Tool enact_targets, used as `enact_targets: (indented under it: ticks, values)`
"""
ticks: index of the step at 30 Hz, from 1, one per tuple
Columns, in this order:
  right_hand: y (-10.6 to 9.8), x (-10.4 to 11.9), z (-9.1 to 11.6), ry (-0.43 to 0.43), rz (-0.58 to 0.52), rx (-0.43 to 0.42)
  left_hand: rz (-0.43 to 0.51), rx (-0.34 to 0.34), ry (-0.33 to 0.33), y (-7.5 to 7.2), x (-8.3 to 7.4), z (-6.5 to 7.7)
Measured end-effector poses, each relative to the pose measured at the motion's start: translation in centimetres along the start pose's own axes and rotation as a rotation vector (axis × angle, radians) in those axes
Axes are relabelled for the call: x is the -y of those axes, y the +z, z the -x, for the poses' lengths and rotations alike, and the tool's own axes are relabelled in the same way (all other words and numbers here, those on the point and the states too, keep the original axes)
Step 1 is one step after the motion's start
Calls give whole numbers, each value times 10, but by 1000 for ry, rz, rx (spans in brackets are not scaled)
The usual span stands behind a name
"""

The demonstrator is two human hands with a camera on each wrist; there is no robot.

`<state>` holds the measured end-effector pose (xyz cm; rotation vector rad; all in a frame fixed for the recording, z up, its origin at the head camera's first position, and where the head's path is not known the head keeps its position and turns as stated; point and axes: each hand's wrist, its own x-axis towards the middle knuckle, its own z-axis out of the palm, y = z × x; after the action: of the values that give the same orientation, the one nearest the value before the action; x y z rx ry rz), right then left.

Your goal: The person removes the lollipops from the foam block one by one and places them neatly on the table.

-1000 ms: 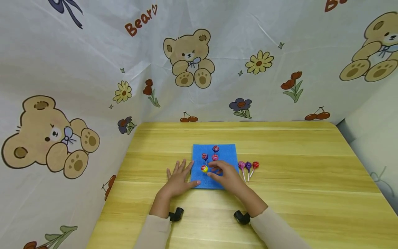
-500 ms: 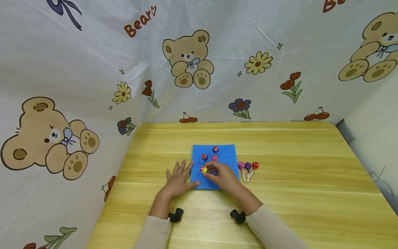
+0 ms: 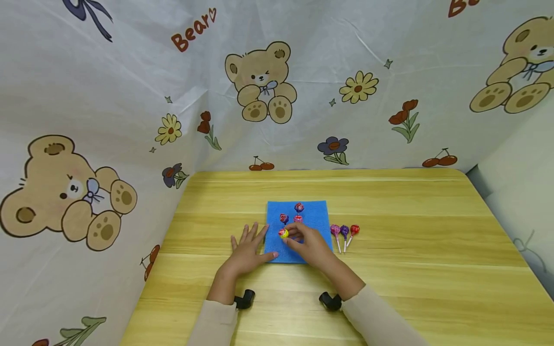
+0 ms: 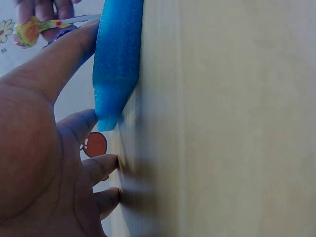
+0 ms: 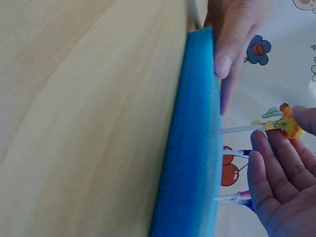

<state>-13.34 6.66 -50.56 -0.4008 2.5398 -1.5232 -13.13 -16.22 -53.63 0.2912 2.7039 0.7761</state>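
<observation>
A thick blue foam block lies on the table, with lollipops standing in it by their sticks. My right hand pinches the head of a yellow-and-red lollipop between thumb and fingers; the stick meets the foam's top face in the right wrist view. Behind it in the foam are a purple-red lollipop, a pink one and another purple-red one at the back. My left hand is spread at the block's left side. Its thumb and index finger touch the foam, while other fingertips rest on the table.
Just right of the block lie three lollipops: a pink one, a purple one and a red one. A bear-print cloth hangs behind the wooden table.
My right hand has moved slightly left and taken hold of the yellow-and-red lollipop, which its fingers were beside a second ago. The left hand has stayed in place at the foam.
</observation>
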Motion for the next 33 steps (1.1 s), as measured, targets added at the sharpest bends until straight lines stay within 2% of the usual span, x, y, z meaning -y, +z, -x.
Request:
enact_targets:
  ticks: [6,11,19,27,33]
  values:
    - [-3,4,1,-23,-18,-35,4,2,0,0,0,0]
    - [-6,6,2,-27,-51,-32,2,1,1,0,0,0]
    - [-13,6,7,11,-72,-56,-16,-2,0,0,0,0]
    - [-23,-1,12,5,-53,-111,-3,-2,-1,0,1,-1]
    - [-33,-7,16,54,-41,-131,5,-4,2,1,1,0]
